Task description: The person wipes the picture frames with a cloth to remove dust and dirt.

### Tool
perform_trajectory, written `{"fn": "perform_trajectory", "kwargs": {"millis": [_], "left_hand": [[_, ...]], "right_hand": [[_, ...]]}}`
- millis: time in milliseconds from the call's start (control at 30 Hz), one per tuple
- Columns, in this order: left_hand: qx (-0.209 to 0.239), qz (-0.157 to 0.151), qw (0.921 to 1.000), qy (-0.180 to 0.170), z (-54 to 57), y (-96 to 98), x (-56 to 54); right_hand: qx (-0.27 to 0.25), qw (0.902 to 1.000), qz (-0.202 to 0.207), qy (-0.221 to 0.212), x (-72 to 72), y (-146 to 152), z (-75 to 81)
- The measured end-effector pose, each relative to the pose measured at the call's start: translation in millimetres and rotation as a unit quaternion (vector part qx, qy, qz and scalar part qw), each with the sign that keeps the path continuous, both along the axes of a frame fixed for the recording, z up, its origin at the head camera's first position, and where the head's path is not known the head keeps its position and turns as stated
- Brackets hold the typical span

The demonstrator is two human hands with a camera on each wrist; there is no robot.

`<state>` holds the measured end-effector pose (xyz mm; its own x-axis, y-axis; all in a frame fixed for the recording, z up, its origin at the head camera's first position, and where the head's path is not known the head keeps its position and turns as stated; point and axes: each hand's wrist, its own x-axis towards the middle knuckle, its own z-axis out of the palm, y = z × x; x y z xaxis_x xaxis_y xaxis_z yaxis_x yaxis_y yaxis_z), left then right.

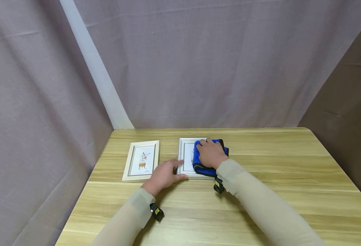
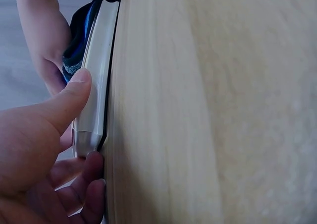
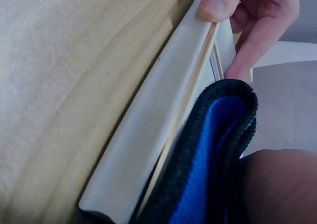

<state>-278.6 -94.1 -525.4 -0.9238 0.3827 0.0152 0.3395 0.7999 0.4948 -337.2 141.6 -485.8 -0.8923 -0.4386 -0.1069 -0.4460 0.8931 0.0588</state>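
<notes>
A silver-white picture frame (image 1: 182,143) lies on the table, its print partly hidden under a folded blue cloth (image 1: 198,164) with black edging. My right hand (image 1: 212,154) holds this cloth against the frame's right part, fingers bent over it. At the frame's near left corner, my left hand (image 1: 165,173) grips it. In the left wrist view, the left thumb (image 2: 74,92) lies along the side of the frame (image 2: 99,70), and the other fingers sit round the corner. The right wrist view shows the cloth's folded edge (image 3: 230,90) over the frame's glass.
A cream picture frame (image 1: 156,150) with a potted-plant print lies left of the hands, close to the left wrist. The wood-grain table (image 1: 275,164) extends to the right. Grey-mauve curtains (image 1: 199,68) hang behind its back edge.
</notes>
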Motion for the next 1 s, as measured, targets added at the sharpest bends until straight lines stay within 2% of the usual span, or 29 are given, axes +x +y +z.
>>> {"fn": "perform_trajectory", "kwargs": {"millis": [433,600,800,1000], "left_hand": [[0.005,-0.003,1.0000,-0.004,-1.2,-0.1,3.7],[0.013,-0.005,0.9999,-0.003,2.9,0.9,2.5],[0.015,-0.012,0.9998,0.000,2.2,1.5,-0.7],[0.007,-0.006,1.0000,-0.002,1.5,-0.4,0.1]], "right_hand": [[-0.030,0.9995,0.002,-0.006,-7.2,5,-6.0],[-0.028,0.9996,0.002,0.007,-11.7,7,-6.0],[-0.025,0.9997,0.000,0.009,-13.0,7,-5.3],[-0.040,0.9992,0.005,0.005,-12.4,7,-9.0]]}}
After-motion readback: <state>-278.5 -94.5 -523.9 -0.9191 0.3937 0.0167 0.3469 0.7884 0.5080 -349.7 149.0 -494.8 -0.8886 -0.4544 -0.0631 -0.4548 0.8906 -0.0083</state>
